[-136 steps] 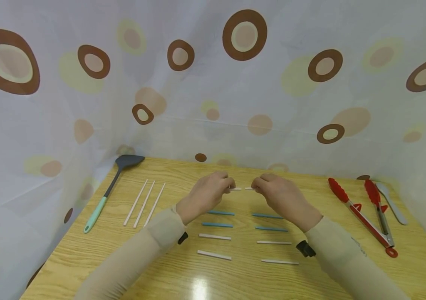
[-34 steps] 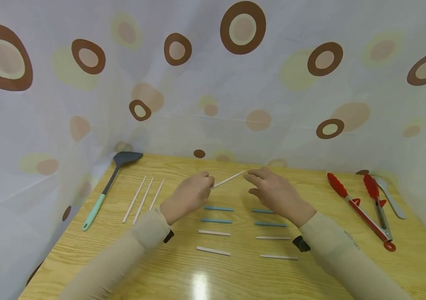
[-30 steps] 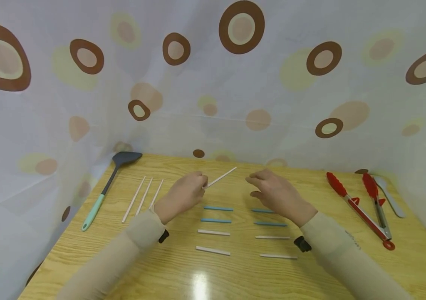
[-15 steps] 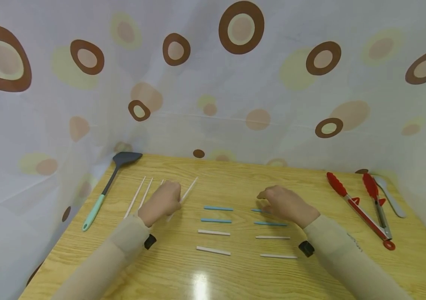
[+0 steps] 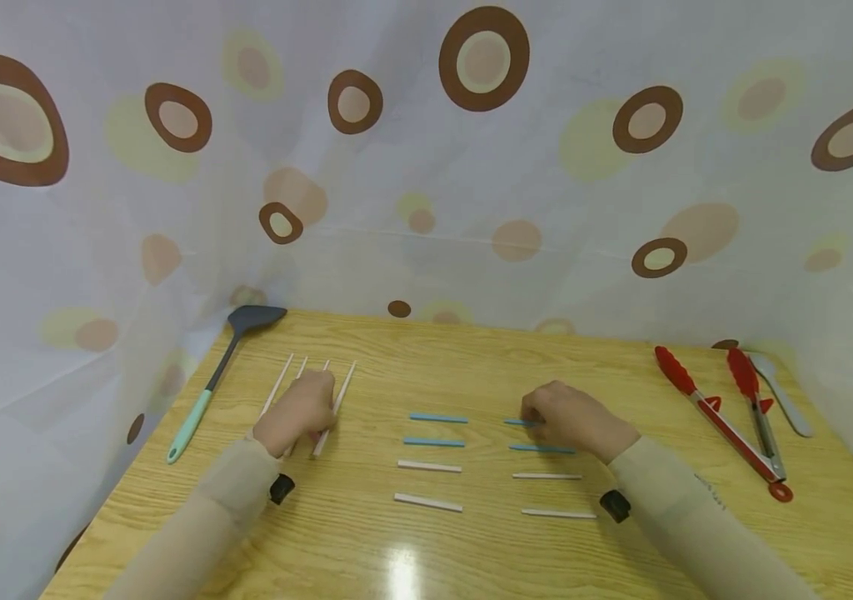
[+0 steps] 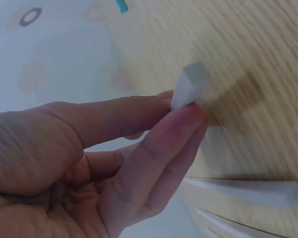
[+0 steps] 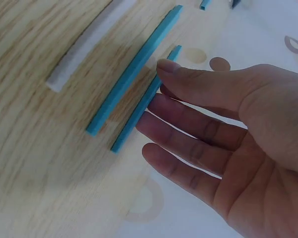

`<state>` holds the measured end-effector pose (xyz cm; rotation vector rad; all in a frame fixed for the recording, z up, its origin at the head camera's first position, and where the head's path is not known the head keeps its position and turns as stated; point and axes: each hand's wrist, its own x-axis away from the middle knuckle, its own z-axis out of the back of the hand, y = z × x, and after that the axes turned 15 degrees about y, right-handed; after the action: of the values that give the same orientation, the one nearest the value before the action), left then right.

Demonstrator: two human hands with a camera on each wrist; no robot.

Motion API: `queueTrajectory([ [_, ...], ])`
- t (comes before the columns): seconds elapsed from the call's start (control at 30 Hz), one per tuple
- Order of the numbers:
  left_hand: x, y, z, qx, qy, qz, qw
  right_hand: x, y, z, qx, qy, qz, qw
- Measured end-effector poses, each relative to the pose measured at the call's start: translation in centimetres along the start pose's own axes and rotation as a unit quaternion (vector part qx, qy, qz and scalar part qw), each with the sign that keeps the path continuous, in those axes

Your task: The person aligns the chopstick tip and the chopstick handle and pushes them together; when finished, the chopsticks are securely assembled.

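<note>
My left hand [image 5: 299, 412] pinches a white chopstick [image 5: 346, 386] between thumb and fingers, just right of other white chopsticks [image 5: 275, 386] lying side by side. In the left wrist view its square end [image 6: 194, 77] points out past the fingertips. My right hand [image 5: 572, 417] hovers at the farther blue chopstick piece [image 7: 134, 116] of the right column, its thumb and fingers loosely bent and apart. Whether the fingertips touch that piece is unclear. Another blue piece [image 7: 134, 69] lies beside it.
Short blue [image 5: 437, 417] and white [image 5: 428, 502] pieces form a middle column; white pieces [image 5: 557, 513] also lie at the right. A dark spatula with mint handle [image 5: 194, 425] is far left. Red-tipped tongs [image 5: 726, 433] and a grey utensil [image 5: 782, 396] lie right. A patterned curtain [image 5: 426, 167] surrounds the table.
The hands held two white pieces end to end; then the left hand took the joined chopstick leftward to the lying ones. My right hand let go and moved down to the blue piece.
</note>
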<state>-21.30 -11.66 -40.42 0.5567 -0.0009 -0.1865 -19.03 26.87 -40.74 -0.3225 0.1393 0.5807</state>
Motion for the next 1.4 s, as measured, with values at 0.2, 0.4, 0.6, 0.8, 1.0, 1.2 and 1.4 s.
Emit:
queueTrajectory([
  [0.2, 0.0, -0.6, 0.1, 0.007, 0.001, 0.004, 1.0000, 0.0, 0.0, -0.2, 0.015, 0.007, 0.007, 0.9998],
  [0.4, -0.1, -1.0, 0.3, -0.016, -0.001, 0.011, 0.9998, -0.1, 0.1, -0.3, 0.037, 0.007, -0.011, 0.9992],
  [0.6, -0.3, -1.0, 0.5, -0.032, 0.001, 0.010, 0.9994, 0.1, 0.5, -0.6, 0.046, 0.031, -0.002, 0.9984],
  [0.8, -0.2, -0.9, 0.4, -0.038, -0.002, 0.009, 0.9992, 0.3, 0.6, -0.7, 0.058, 0.040, 0.008, 0.9975],
  [1.0, 0.0, -0.8, 0.5, -0.031, -0.004, 0.011, 0.9995, 0.5, 0.6, -0.8, 0.067, 0.039, 0.017, 0.9969],
  [1.2, 0.2, -0.5, 0.6, -0.045, 0.001, -0.003, 0.9990, 0.5, 0.6, -0.7, 0.068, 0.035, 0.020, 0.9969],
  [1.4, 0.7, 1.4, 1.0, -0.065, 0.039, -0.060, 0.9953, 0.7, 0.6, -0.7, 0.063, 0.040, 0.028, 0.9969],
])
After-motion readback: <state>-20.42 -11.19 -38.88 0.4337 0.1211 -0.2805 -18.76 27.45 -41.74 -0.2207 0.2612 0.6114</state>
